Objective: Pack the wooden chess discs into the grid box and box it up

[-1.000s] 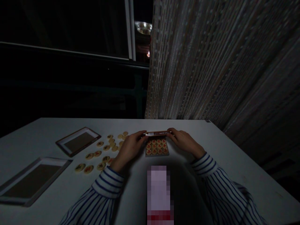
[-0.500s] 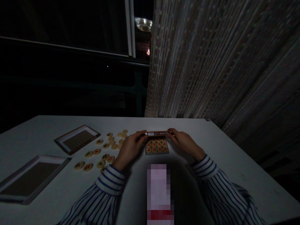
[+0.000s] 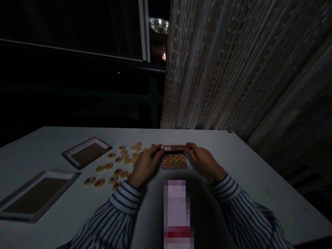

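Note:
My left hand (image 3: 145, 165) grips the left end of a brown box lid (image 3: 175, 148), fingers wrapped round it. At the other end of the lid, my right hand (image 3: 207, 161) holds on in the same way. The lid's narrow side, with a barcode and small white print, faces me. Just below and on my side of it are rows of round Chinese chess pieces (image 3: 173, 160) with red characters, packed in a shallow grey tray (image 3: 174, 168). The lid hides the tray's far part; whether the two touch I cannot tell.
Loose chess pieces (image 3: 118, 172) lie scattered left of my left hand. Two open, shallow box parts, one brown-rimmed (image 3: 86, 152) and one grey-rimmed (image 3: 40, 195), rest at the left of the white table (image 3: 246, 193). A string curtain (image 3: 207, 69) hangs behind the table.
Slightly less of the packed pieces shows below the lid. Both hands keep their hold on it, and the view has shifted a little.

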A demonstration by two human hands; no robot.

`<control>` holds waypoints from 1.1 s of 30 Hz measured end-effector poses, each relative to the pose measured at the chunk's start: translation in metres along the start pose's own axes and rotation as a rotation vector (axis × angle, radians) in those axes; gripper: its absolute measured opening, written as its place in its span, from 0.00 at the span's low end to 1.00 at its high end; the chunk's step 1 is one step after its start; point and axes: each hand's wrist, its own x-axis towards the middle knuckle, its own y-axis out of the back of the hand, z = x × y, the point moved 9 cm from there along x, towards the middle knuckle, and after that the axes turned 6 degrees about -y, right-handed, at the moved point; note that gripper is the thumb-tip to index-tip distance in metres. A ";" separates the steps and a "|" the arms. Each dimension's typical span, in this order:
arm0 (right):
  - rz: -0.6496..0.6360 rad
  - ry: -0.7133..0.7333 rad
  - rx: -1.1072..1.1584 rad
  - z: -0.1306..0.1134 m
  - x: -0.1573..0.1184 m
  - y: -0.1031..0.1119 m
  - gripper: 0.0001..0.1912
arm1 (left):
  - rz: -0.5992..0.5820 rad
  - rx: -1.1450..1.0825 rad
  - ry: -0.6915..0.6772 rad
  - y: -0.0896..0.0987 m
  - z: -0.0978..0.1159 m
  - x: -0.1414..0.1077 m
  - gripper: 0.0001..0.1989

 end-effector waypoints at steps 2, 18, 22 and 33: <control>0.015 0.007 0.006 0.000 -0.001 0.000 0.20 | 0.010 0.005 0.007 0.000 -0.001 -0.001 0.23; 0.094 -0.003 0.047 0.005 -0.007 -0.009 0.21 | 0.043 -0.002 -0.016 -0.001 0.000 -0.010 0.20; 0.098 0.005 0.056 0.004 -0.009 -0.011 0.21 | 0.039 -0.032 -0.024 -0.002 0.002 -0.012 0.20; 0.101 0.016 0.065 0.004 -0.012 -0.015 0.20 | 0.038 -0.039 0.012 -0.008 -0.005 -0.017 0.20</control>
